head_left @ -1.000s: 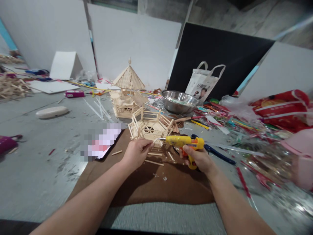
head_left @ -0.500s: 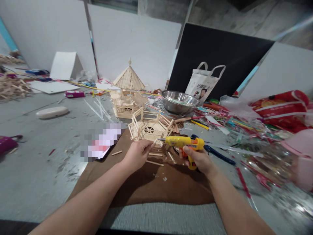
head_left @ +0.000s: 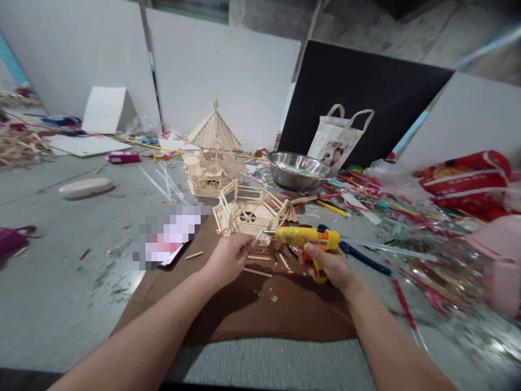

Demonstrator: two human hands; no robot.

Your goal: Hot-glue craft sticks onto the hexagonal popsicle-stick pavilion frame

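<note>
My right hand [head_left: 328, 260] is wrapped round the handle of a yellow hot glue gun [head_left: 307, 237], whose nozzle points left. Between the fingertips of my left hand [head_left: 232, 256] is a small wooden stick [head_left: 259, 235], its end at the nozzle tip. Just behind both hands stands an open wooden-stick frame [head_left: 248, 209] with railings; my left hand hides part of its front. Several loose sticks [head_left: 257, 271] lie on the brown mat [head_left: 244, 315] below. A finished-looking stick pagoda [head_left: 214, 146] with a pointed roof rises farther back.
A phone-like, blurred-out object [head_left: 173, 239] lies left of the frame. Behind are a metal bowl [head_left: 299, 171] and a white bag [head_left: 337, 141]. Blue-handled pliers [head_left: 364, 257] lie right of the glue gun, near a pink-lidded clear container [head_left: 496, 260]. Scraps cover the right side.
Both hands, the stick and the glue gun hold nearly the same position. Only a very slight shift of the camera shows.
</note>
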